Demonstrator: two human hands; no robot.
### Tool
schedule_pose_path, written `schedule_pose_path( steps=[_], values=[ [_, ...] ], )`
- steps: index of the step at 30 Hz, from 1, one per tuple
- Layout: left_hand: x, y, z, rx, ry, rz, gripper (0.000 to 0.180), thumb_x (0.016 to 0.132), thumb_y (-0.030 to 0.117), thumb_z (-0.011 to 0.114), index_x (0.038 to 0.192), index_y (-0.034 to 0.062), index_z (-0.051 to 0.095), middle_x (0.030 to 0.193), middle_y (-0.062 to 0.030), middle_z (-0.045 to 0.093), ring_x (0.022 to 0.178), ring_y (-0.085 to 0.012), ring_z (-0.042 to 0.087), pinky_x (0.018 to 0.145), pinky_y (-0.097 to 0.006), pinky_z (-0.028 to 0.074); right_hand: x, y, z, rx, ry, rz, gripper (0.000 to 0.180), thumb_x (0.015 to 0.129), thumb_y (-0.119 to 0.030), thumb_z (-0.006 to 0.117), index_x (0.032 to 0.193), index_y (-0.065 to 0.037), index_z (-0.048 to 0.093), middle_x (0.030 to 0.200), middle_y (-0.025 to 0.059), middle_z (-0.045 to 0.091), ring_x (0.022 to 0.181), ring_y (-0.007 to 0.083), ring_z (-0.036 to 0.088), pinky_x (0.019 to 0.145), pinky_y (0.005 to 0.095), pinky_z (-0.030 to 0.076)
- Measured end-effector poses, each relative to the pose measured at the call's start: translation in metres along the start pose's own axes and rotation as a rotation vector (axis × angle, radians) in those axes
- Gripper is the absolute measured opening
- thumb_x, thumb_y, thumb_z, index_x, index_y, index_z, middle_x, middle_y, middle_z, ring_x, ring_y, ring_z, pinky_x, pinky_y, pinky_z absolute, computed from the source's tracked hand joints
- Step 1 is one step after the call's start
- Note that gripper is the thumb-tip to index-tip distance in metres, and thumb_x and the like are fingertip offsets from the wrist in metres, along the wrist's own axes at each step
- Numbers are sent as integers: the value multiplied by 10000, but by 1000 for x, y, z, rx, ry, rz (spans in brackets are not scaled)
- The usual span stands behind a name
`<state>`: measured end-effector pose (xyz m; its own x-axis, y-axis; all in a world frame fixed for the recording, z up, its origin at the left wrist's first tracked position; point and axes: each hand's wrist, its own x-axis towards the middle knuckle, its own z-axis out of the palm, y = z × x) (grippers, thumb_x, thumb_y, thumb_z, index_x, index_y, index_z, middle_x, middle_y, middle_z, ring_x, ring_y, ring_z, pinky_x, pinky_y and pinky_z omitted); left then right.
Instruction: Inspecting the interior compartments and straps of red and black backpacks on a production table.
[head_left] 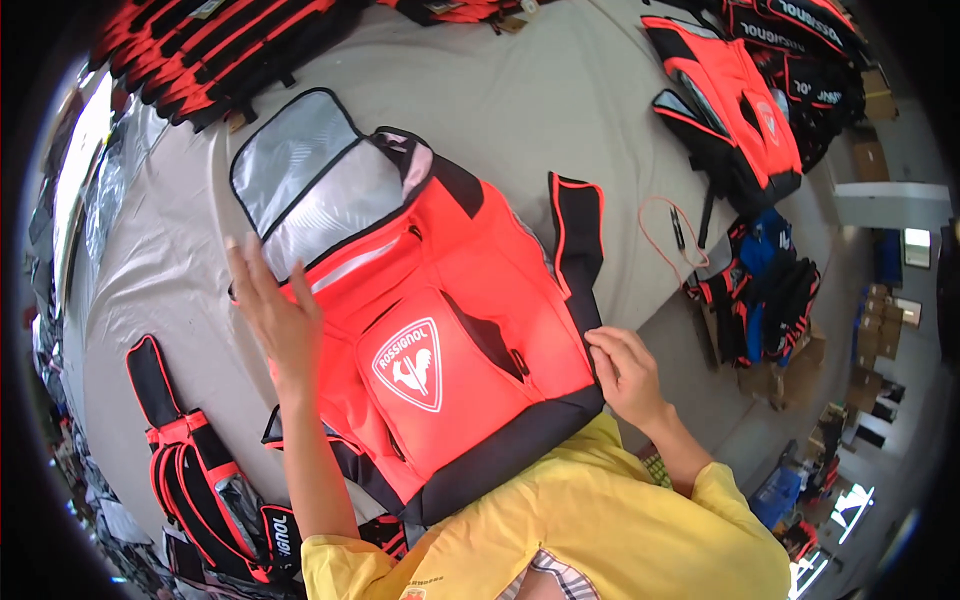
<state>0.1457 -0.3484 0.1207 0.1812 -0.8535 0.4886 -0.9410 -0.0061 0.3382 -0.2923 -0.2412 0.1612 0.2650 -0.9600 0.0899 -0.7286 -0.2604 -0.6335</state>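
A bright orange-red and black backpack [470,420] lies in front of me on a cloth-covered table. Its top flap [300,150] is folded back, showing a silvery grey lining. My left hand [275,318] is over the bag's left edge beside the flap, fingers spread and slightly blurred. Along the black right side, my right hand [630,378] has its thumb and curled fingers closed at the bag's edge. A black strap end with orange trim [577,225] sticks out above that hand.
Stacked orange and black pieces [210,50] lie at the far left. A similar backpack [735,110] rests at the far right, near an orange cord [645,215]. A black strap assembly [205,490] is at the near left. Blue and black bags [770,290] stand beyond the table's right edge.
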Motion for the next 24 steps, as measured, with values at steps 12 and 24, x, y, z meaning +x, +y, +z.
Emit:
schedule_pose_path(
  steps=[12,24],
  values=[
    [-102,54,-2,-48,-438,-3,525,1062,325,657,1522,82,587,1682,-294,381,1612,-431,294,1282,-635,226,-96,25,10,191,-818,631,481,993,-420,728,1149,33,766,1039,257,773,1031,385,755,926,444,575],
    [-286,31,-79,271,-557,-583,705,1092,485,583,1626,53,425,1670,-382,310,1540,-521,362,1226,-564,355,-115,-11,117,1220,-619,1250,721,913,-520,849,1462,-107,634,1414,55,673,1281,258,638,1052,394,517]
  ],
)
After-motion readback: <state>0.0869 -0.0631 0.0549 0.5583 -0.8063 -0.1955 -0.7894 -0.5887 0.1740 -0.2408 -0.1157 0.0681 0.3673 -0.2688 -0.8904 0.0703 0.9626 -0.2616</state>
